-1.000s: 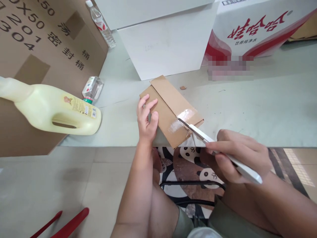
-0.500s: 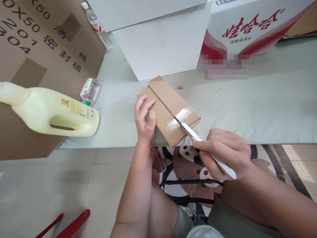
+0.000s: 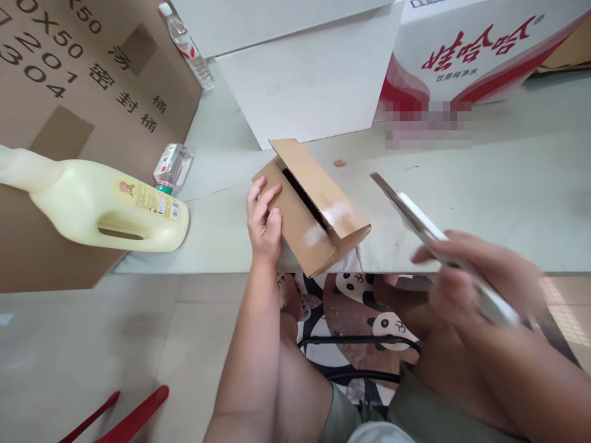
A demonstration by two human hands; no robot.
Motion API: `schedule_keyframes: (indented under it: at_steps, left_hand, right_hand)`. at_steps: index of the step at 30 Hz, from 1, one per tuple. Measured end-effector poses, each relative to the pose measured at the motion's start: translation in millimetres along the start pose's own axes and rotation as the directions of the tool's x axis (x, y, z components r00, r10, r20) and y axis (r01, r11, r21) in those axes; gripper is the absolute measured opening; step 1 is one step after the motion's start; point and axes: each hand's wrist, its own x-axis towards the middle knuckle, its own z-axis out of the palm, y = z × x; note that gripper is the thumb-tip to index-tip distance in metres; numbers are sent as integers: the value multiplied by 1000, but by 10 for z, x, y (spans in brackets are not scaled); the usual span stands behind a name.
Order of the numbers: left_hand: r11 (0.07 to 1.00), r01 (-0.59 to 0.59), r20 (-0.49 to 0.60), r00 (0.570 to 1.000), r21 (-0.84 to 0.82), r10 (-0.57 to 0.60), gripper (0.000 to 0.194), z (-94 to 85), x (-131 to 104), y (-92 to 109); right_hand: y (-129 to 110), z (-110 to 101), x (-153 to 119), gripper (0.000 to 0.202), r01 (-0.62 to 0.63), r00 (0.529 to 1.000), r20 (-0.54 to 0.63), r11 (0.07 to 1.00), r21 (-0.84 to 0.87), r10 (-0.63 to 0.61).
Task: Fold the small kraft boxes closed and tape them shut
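Observation:
A small brown cardboard box (image 3: 300, 215) lies slanted at the table's front edge. Clear tape on its top is split along the seam, and the right flap (image 3: 318, 178) stands partly raised over a dark gap. My left hand (image 3: 265, 218) grips the box's left side, its bent fingers and thumb resting on the left flap. To the right, apart from the box, my right hand (image 3: 480, 277) is closed round a white-handled utility knife (image 3: 415, 218). Its blade points up and left, above the table. Motion blurs the right hand.
A pale yellow jug (image 3: 111, 206) and a small clear bottle (image 3: 173, 166) lie at left beside a large carton (image 3: 106, 141). A water bottle (image 3: 189, 49) is behind them. A white box (image 3: 309, 92) and a red-and-white carton (image 3: 462, 55) stand at the back. A cardboard scrap (image 3: 340, 163) lies nearby.
My right hand has drawn the knife out of the seam and moved it right, away from the box. The right flap has lifted, opening a gap. My left hand remains on the box.

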Motion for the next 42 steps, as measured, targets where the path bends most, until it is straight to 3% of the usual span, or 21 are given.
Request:
schedule_keyframes:
  at_steps: [2,5,7,9,13,17,23,26,30,33,39,42]
  left_hand:
    - [998,43,-7,999,-44,-43,45,-47,14,-45]
    - [984,134,-87,986,-120,-145,38,-88,46,-102]
    - [954,232,-152,953,-191,-262,36,-101,66,-120]
    - [883,345,-180,893,-318,-413,37,-111,78,-117]
    - [689,476,-100,780,-547,-618,46,-144,72,-67]
    - [710,496,-83,789,-499,-609,45,-210,82,-13]
    - [705,540,-89,762,-460,-642,29,-350,109,16]
    - [673,599,-6,745,-434,-668,29,-389,83,0]
    - [628,628,121,745,-460,-656,33,-383,37,-38]
    - [585,665,195,721,-464,-665,39,-347,21,-39]
    - [653,616,102,757,-441,-646,38,-284,52,64]
    - [644,624,140,757,-441,-638,35,-259,67,87]
  right_hand:
    - [246,178,66,21,-33,999,-6,994,-101,32]
    - [593,421,154,34,-163,961,166,937,-309,221]
    - [747,507,161,46,-201,905,275,895,-399,326]
    - [823,541,135,51,-207,873,316,868,-451,372]
    - [831,577,89,51,-192,854,394,910,-368,340]
    - [803,657,125,60,-211,835,473,958,-194,280]
    - [725,723,211,65,-248,915,359,960,131,187]
    - [696,729,205,60,-313,927,279,928,204,251]
    - [692,734,187,49,-431,900,186,873,228,395]
    - [673,722,195,39,-482,876,142,839,252,460]
    - [645,693,212,27,-493,865,106,792,361,490]
    - [696,690,219,26,-542,794,-1,708,453,608]
